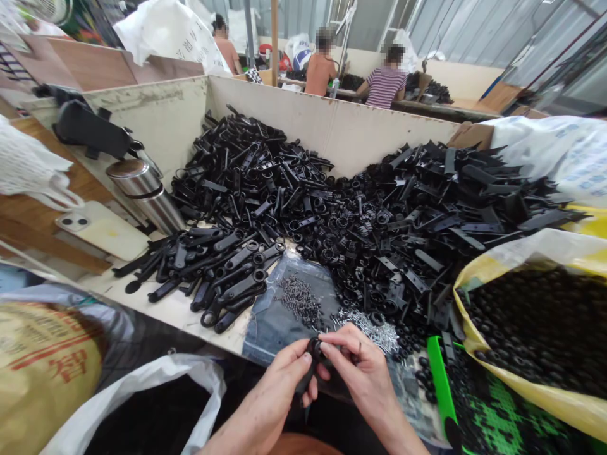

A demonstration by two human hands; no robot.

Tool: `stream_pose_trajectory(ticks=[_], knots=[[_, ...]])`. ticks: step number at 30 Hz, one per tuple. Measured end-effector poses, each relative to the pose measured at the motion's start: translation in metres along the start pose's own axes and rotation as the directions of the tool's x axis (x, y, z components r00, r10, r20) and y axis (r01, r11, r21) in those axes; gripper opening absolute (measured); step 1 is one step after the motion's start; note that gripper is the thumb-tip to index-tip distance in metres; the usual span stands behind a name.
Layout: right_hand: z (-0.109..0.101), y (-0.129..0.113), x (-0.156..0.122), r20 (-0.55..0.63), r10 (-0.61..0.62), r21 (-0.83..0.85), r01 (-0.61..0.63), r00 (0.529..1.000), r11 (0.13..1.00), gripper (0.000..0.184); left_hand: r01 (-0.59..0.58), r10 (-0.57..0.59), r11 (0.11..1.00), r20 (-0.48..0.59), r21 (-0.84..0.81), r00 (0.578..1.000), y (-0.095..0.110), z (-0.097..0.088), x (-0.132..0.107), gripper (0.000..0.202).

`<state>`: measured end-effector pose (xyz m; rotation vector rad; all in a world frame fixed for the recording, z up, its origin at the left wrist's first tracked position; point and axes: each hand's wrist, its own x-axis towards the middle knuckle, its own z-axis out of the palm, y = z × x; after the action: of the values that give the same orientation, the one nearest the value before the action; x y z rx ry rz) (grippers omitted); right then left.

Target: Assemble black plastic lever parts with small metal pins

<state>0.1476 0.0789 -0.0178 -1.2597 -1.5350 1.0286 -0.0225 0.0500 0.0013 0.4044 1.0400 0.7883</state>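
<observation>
Two bare hands, the left hand (pixel 279 395) and the right hand (pixel 363 373), pinch a small black plastic part (pixel 315 349) at the edge of a workbench (pixel 175 313). Just beyond lie a plastic bag (pixel 270 328) of tiny dark screws, loose silver screws (pixel 374 332) and a big heap of black plastic parts (pixel 379 234) (a yellow sack of black rings (pixel 502 373) sits to the right). Three co-workers (pixel 321 74) sit farther off.

Bright, even light, soft shadows, edges bowed (wide-angle warp)
</observation>
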Motion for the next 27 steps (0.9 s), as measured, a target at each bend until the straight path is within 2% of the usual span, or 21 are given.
stream_pose_trajectory(ticks=[5,12,15,19,23,27], knots=[[0.0,-0.006,-0.003,-0.02,-0.01,-0.055,0.009,1.0,0.998,0.015,0.002,-0.003,1.0,0.022,0.015,1.0,0.003,-0.001,-0.003,0.044],[0.009,-0.008,-0.013,-0.141,0.004,-0.055,-0.011,0.99,0.998,0.014,-0.048,0.045,0.994,0.036,0.094,0.998,0.001,0.003,-0.001,0.04],[0.012,-0.01,-0.016,-0.159,0.009,-0.054,-0.018,0.987,0.998,0.013,-0.103,0.09,0.965,0.065,0.242,0.994,0.001,0.006,0.002,0.044],[0.015,-0.011,-0.021,-0.172,-0.003,-0.075,-0.01,0.985,0.997,0.014,-0.204,0.19,0.868,0.077,0.453,0.979,-0.002,0.007,0.002,0.043],[0.017,-0.012,-0.027,-0.184,0.019,-0.061,-0.03,0.983,0.998,0.016,-0.242,0.253,0.878,0.03,0.413,0.967,-0.005,0.008,-0.003,0.037],[0.02,-0.014,-0.04,-0.194,0.089,0.011,-0.088,0.977,0.996,0.012,-0.263,0.254,0.872,0.078,0.412,0.964,-0.006,0.01,-0.01,0.038]])
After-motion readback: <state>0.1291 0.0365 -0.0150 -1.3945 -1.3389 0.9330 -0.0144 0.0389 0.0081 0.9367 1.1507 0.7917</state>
